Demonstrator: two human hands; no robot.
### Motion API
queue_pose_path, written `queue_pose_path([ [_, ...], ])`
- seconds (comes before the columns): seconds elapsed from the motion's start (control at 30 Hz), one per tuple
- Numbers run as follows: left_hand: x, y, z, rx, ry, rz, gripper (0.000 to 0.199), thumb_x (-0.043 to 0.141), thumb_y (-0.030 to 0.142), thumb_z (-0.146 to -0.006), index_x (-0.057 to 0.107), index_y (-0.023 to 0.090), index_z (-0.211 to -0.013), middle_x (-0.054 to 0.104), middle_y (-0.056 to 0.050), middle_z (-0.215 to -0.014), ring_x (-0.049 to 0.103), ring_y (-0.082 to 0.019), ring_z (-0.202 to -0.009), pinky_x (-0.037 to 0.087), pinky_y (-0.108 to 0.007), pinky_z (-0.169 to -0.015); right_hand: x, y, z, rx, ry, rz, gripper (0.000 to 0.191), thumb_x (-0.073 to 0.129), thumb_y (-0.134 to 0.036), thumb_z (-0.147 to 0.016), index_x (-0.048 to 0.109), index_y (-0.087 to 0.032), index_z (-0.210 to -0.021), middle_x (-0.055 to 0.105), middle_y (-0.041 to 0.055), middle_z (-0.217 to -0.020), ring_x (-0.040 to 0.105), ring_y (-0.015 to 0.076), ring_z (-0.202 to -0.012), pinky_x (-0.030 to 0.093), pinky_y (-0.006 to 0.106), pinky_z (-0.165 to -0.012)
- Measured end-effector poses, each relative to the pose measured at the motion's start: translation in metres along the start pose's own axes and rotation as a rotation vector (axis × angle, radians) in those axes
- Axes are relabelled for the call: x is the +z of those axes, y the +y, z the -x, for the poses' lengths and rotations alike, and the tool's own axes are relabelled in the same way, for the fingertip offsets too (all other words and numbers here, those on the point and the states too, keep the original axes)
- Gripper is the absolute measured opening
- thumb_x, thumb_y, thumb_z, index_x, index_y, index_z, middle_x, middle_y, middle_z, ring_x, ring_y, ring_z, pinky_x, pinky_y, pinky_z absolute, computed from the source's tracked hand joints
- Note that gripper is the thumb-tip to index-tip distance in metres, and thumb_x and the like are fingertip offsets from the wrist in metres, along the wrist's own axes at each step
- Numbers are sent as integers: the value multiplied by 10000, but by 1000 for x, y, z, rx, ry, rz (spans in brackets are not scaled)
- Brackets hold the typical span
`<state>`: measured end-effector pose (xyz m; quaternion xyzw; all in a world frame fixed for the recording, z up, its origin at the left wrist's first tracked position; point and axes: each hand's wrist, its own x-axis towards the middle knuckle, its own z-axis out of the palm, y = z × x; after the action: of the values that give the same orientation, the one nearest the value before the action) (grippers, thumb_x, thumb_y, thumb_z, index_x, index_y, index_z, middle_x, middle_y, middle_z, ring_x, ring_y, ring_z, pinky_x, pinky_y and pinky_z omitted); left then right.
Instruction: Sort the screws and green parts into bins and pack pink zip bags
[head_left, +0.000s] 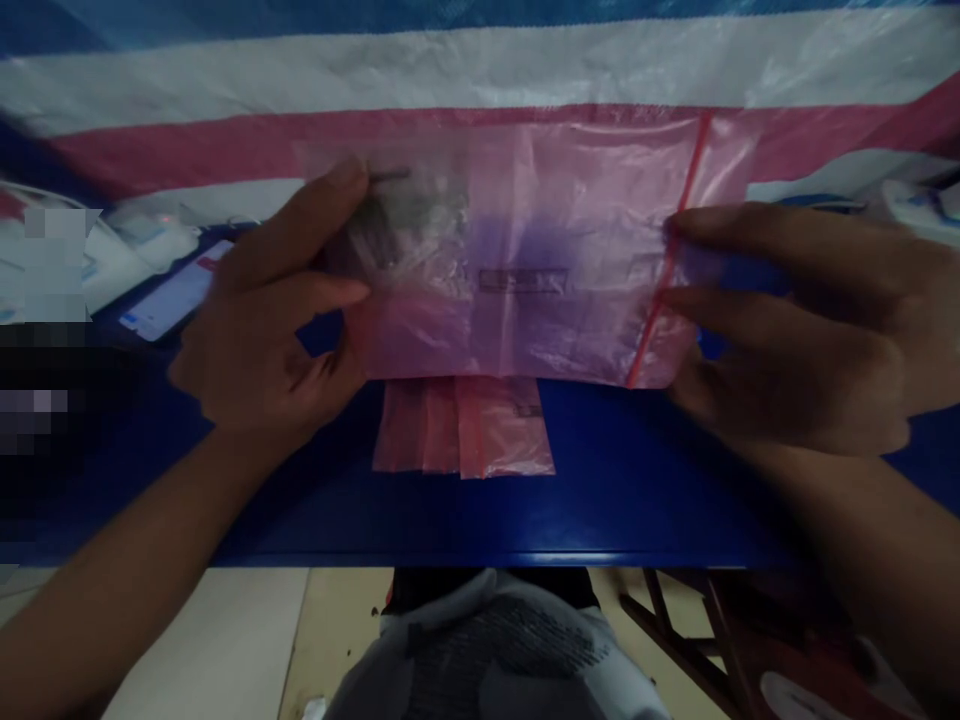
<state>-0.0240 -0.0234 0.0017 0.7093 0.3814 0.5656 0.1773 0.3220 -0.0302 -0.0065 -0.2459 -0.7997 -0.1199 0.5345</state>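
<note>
Held up sideways above the table is a clear pink zip-lock bag (pixel 570 220) with a red seal strip near its right end. My left hand (pixel 277 310) grips its left end, fingers closed on the plastic. At the right end my right hand (pixel 810 310) pinches the bag along the red strip. Inside the bag's left part sits a dark greyish item (pixel 416 215), too blurred to name. Several more pink zip-lock bags (pixel 502 430) lie overlapping on the blue table (pixel 622 480) below, their far ends hidden behind the held bag.
A phone (pixel 176 290) with a lit screen lies at the left, near white objects and cables (pixel 154 235). Striped plastic sheeting (pixel 480 65) hangs behind the table. The table's front edge runs just before my lap, and a dark wooden stool (pixel 720 640) stands below right.
</note>
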Motion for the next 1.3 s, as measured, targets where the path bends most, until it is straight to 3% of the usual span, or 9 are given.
queue_pose_path([
  [0.1,17,10,0,226,66,-112,239,961,176,-843,824,273,-1013,850,74,-1198,813,-201,-1133,679,-397,-1065,10,-5,-2,78,49,-16,183,781,-200,-986,856,-315,-1107,871,-2,-1181,828,193,-1024,681,329,-901],
  [0.27,33,24,-7,-138,44,324,203,1003,230,-825,804,194,-843,782,81,-709,624,-47,-463,492,-193,-405,24,-10,-3,476,39,-313,129,758,-176,-1004,786,-271,-922,700,-77,-631,625,89,-509,512,222,-525],
  [0.4,37,31,-11,-338,8,478,340,1058,349,-737,766,176,-766,673,85,-547,494,-62,-300,377,-194,-272,26,-14,-7,853,24,-807,183,750,-338,-996,747,-286,-821,682,-51,-670,618,137,-533,554,275,-539],
  [0.6,40,33,12,-363,-115,239,222,920,372,-905,805,196,-976,807,28,-835,749,-160,-593,637,-252,-525,21,-27,-15,713,-224,-856,439,600,-520,-1109,826,-279,-821,808,56,-967,760,279,-1199,647,461,-1069],
  [0.73,44,38,22,-418,-270,311,537,751,731,-962,826,248,-1186,847,-43,-978,819,-206,-827,684,-266,-685,26,-39,-8,591,-274,-547,213,800,-142,-977,849,-283,-1129,864,3,-1038,790,169,-906,678,312,-816],
  [0.9,34,34,5,-369,-126,30,246,920,433,-870,823,258,-1014,843,12,-908,800,-171,-781,657,-235,-680,31,-43,-1,609,-252,-661,478,717,-103,-1021,707,-283,-1464,833,46,-1303,823,137,-894,704,279,-784],
  [1.0,13,14,-12,-310,117,-156,282,920,451,-816,812,228,-950,816,22,-803,748,-161,-688,600,-243,-604,33,-40,-2,540,-265,-660,355,635,-86,-1057,729,-215,-1373,849,52,-1170,812,117,-849,681,267,-794],
  [1.07,0,0,-20,-334,40,-339,361,882,537,-824,808,233,-1003,799,18,-770,744,-201,-678,613,-311,-626,33,-38,-2,450,-309,-602,254,612,-60,-1054,767,-189,-1210,847,32,-1012,790,108,-792,654,244,-758],
  [1.3,-13,-4,-21,-24,-95,-708,405,754,606,-952,804,318,-1232,823,-15,-1236,650,-348,-1398,487,-553,-1292,39,-38,6,219,-487,-552,232,559,-62,-1048,767,-163,-1068,804,63,-960,763,133,-805,575,236,-671],
])
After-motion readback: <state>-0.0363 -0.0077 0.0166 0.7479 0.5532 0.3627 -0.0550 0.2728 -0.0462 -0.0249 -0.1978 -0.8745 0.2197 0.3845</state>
